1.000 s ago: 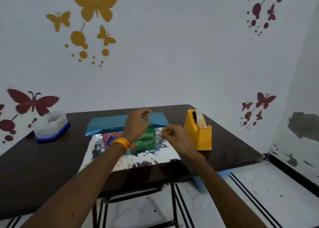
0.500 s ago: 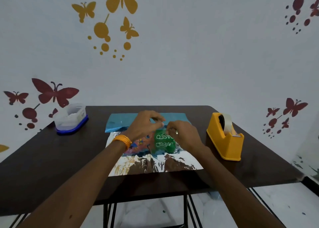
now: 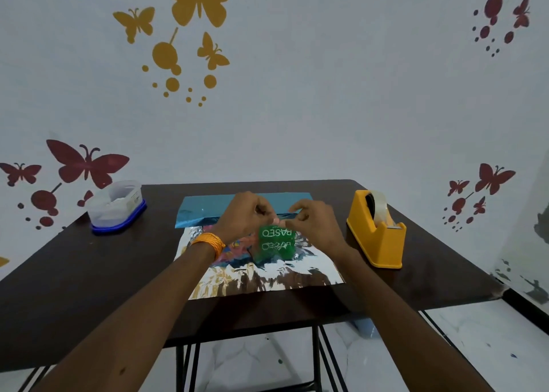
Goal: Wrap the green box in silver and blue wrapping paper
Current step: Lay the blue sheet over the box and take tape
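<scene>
From my remote seat I see the green box (image 3: 277,243) standing on the silver paper (image 3: 267,279), toward that sheet's far side and close to its middle, with white lettering facing me upside down. The silver sheet lies flat on the dark table (image 3: 74,287), its near edge close to the table's near edge. The blue paper (image 3: 208,209) lies just beyond it, and the two sheets meet along their long edges. Both hands hover right over the box's far top edge. My right hand (image 3: 316,224) has its fingers curled, and thumb and forefinger pinch a pale scrap (image 3: 277,221) too small for me to identify. My left hand (image 3: 243,218), with an orange bangle (image 3: 209,243) on the wrist, also has its fingers curled, fingertips drawn in next to that scrap; I cannot tell whether it grips anything. A yellow tape dispenser (image 3: 377,234) sits right of the sheets, and a clear tub (image 3: 117,206) on a blue lid stands at the far left corner.
</scene>
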Tool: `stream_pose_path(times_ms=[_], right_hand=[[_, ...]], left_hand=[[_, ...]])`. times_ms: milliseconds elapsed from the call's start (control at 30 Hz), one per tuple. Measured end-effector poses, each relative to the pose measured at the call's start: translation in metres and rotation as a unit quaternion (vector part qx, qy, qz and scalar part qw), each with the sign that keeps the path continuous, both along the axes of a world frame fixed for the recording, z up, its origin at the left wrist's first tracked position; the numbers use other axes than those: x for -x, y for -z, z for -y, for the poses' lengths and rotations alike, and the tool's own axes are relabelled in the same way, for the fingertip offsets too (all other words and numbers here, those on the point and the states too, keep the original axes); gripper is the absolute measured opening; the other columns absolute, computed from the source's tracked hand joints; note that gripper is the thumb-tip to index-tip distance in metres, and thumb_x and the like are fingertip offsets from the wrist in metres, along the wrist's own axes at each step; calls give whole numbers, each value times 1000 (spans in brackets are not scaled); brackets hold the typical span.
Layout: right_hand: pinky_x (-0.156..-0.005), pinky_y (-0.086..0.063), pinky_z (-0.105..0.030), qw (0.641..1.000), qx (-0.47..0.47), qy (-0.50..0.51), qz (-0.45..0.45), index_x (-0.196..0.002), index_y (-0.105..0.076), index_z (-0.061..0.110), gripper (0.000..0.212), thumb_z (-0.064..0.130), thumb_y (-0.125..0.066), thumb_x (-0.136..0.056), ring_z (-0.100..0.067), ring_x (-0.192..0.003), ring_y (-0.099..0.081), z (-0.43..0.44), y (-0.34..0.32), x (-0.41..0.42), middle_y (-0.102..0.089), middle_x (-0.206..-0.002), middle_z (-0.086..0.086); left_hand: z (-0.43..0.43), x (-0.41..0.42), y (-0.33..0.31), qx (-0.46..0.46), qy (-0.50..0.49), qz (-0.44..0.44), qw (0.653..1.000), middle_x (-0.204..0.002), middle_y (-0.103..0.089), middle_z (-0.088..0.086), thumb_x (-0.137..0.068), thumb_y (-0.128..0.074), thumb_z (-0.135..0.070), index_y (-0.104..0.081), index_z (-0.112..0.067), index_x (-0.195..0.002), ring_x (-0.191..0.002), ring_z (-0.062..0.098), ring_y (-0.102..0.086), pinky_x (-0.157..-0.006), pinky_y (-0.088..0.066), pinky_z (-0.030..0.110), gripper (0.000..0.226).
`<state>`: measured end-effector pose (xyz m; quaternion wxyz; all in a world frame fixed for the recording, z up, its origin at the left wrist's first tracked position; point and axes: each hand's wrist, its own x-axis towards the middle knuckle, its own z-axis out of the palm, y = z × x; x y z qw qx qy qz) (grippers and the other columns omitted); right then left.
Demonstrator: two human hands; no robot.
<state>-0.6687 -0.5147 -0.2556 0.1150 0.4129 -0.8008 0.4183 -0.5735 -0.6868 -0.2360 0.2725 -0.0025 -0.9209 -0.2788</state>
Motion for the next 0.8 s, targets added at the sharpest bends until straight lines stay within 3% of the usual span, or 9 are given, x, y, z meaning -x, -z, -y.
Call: stream_pose_path(times_ms=[100, 233, 300, 367, 433, 533, 667, 800], right_hand=[[-55, -48, -23, 997, 39, -39, 51, -76, -77, 15, 18, 31, -86, -77, -4, -57, -57, -6, 5, 0, -70, -66, 2], [-54, -41, -16, 988, 85, -66, 111, -76, -78, 11, 11, 18, -83, -82, 1, -54, -53, -8, 12, -2, -67, -64, 8], [-54, -40, -17, 986, 99, -67, 114, -74, -76, 12, 13, 19, -82, -83, 0, -55, -51, -8, 17, -1, -66, -63, 8], [-52, -39, -23, 987, 114, -51, 97, -71, -74, 15, 17, 25, -82, -83, -4, -55, -48, -6, 20, 2, -62, -60, 5], [-55, -44, -29, 992, 100, -32, 69, -71, -74, 17, 19, 29, -82, -82, -6, -56, -49, -4, 21, 6, -64, -61, 4], [-60, -48, -31, 1000, 24, -7, -2, -73, -74, 20, 19, 34, -81, -83, -4, -61, -54, 3, 21, 10, -65, -66, 9], [-60, -39, -26, 996, -60, 5, -65, -72, -68, 24, 18, 30, -79, -84, -1, -62, -50, 12, 18, 9, -57, -65, 17], [-63, -41, -25, 992, -82, 16, -96, -88, -75, 15, 16, 31, -76, -87, -9, -73, -58, 17, 16, 8, -71, -84, 5]], left_hand=[[-3, -1, 2, -21, 2, 0, 1000, -72, -73, -5, -78, -82, -19, -79, -17, -79, -71, 11, -67, -66, -55, 25, 4], [-2, -1, 4, -29, 9, 5, 1000, -73, -74, -5, -76, -83, -23, -79, -19, -80, -73, 13, -67, -67, -56, 31, 7], [0, -4, 5, -41, 20, 12, 999, -78, -74, -7, -76, -83, -28, -79, -20, -93, -78, 8, -66, -70, -54, 25, 20], [6, -8, 6, -64, 12, 1, 998, -83, -73, -8, -78, -81, -34, -69, -27, -119, -82, 6, -64, -72, -52, 20, 42], [15, -8, 9, -48, -32, -42, 997, -84, -69, -9, -85, -74, -33, -60, -31, -131, -82, 9, -62, -74, -51, 21, 48], [28, -3, 11, 29, -85, -65, 994, -85, -60, -6, -87, -72, -34, -63, -27, -126, -81, 14, -55, -73, -45, 29, 40], [32, 7, 17, 98, -77, -13, 992, -89, -56, -3, -78, -79, -40, -67, -26, -118, -86, 16, -49, -72, -41, 33, 44], [35, 11, 25, 92, -78, -29, 992, -89, -53, -4, -76, -82, -36, -69, -27, -113, -87, 15, -48, -70, -39, 31, 40]])
